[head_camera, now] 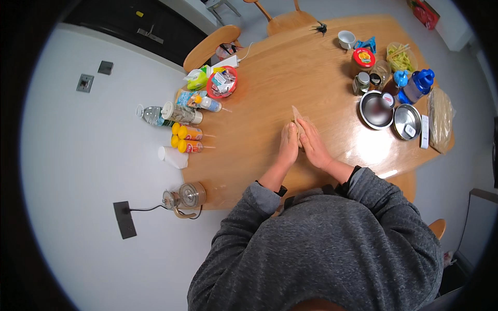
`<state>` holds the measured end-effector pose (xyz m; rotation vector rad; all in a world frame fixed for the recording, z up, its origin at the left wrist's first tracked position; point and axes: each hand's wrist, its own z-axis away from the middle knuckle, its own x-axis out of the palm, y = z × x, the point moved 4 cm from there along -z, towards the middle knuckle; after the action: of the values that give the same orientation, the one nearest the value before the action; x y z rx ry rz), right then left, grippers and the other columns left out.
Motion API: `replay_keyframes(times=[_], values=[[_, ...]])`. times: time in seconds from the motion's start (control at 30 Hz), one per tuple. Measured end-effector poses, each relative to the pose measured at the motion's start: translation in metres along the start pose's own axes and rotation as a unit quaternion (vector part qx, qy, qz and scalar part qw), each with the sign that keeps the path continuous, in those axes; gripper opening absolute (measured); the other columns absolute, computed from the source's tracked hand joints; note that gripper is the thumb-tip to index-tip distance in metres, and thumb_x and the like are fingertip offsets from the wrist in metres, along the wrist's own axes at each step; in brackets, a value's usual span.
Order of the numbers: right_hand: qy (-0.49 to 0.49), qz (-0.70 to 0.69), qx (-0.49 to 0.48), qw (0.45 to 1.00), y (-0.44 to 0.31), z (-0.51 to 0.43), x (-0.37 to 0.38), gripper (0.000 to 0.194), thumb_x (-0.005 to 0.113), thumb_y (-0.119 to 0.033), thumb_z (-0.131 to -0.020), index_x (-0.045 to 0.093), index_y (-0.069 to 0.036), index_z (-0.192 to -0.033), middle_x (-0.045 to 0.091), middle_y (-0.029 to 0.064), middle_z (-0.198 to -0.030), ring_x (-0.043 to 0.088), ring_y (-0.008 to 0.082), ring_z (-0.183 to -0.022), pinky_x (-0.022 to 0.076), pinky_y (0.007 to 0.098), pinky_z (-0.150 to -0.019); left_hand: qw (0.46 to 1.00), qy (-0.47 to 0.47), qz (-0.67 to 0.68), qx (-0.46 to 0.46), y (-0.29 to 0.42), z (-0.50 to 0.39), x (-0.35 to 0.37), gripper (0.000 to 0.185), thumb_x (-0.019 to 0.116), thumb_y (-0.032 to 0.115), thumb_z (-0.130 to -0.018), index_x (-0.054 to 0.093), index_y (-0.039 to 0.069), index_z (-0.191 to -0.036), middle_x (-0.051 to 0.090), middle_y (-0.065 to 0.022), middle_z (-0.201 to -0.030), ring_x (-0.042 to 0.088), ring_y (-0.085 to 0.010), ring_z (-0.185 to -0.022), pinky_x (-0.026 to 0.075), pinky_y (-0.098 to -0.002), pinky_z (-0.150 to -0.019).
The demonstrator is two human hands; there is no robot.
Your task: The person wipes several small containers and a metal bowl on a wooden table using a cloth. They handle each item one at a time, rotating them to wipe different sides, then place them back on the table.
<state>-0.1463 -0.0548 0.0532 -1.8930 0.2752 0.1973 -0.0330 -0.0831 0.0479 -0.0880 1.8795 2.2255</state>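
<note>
Over the near middle of the wooden table (268, 105), my left hand (288, 144) and my right hand (314, 147) press toward each other around a thin, light brown sheet (296, 113), perhaps paper or a flat wrap. Its pointed upper end sticks out past my fingertips, and the rest is hidden between my palms. A little of something darker shows beside my left fingertips, too small to name.
On the right stand a metal bowl (407, 131), a red-lidded jar (363, 70), a blue bottle (416, 87) and a bowl of shredded food (412, 68). Along the left are a red basket (209, 90), yellow-capped containers (191, 146) and a glass kettle (199, 194).
</note>
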Motion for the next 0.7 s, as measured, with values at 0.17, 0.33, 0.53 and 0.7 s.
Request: replay_keyframes(times=[0.17,0.33,0.53,0.7], values=[[0.026,-0.024,-0.011,0.999,0.026,-0.004,0.007,0.042,0.036,-0.027,-0.101,0.052,-0.003,-0.131,0.054,0.021,-0.13,0.048,0.0371,-0.121,0.0341,0.0422,-0.108,0.999,-0.04,0.01,-0.029,-0.015,0.002,-0.008,0.052,0.024,0.044,-0.105,0.048,-0.001,-0.114,0.049,-0.0143,-0.112,0.046,-0.0228,-0.106,0.036,-0.0353,-0.097],[-0.094,-0.297,0.289,0.905,0.081,-0.013,0.011,0.051,0.026,-0.035,-0.103,0.062,-0.005,-0.122,0.062,0.0133,-0.117,0.058,0.0238,-0.107,0.0465,0.0369,-0.092,0.997,-0.057,0.004,-0.044,-0.032,-0.003,-0.013,0.053,0.023,0.045,-0.105,0.046,-0.001,-0.118,0.046,-0.0144,-0.115,0.044,-0.0236,-0.11,0.033,-0.0353,-0.101],[-0.183,-0.256,0.387,0.867,0.094,-0.018,0.009,0.049,0.029,-0.036,-0.102,0.063,-0.006,-0.122,0.067,0.0087,-0.104,0.061,0.0196,-0.095,0.0492,0.0309,-0.085,0.994,-0.086,-0.012,-0.065,-0.024,-0.003,-0.02,0.05,0.023,0.042,-0.106,0.042,0.0,-0.122,0.043,-0.0121,-0.119,0.041,-0.0211,-0.114,0.032,-0.0337,-0.103],[-0.079,-0.199,0.128,0.968,0.063,-0.034,0.003,0.039,0.039,-0.03,-0.1,0.064,-0.001,-0.108,0.066,0.0132,-0.099,0.061,0.0238,-0.095,0.0457,0.0343,-0.093,0.991,-0.106,-0.077,0.019,0.001,-0.006,-0.026,0.052,0.033,0.045,-0.103,0.031,0.0,-0.129,0.041,-0.0141,-0.122,0.04,-0.0227,-0.116,0.031,-0.0351,-0.104]])
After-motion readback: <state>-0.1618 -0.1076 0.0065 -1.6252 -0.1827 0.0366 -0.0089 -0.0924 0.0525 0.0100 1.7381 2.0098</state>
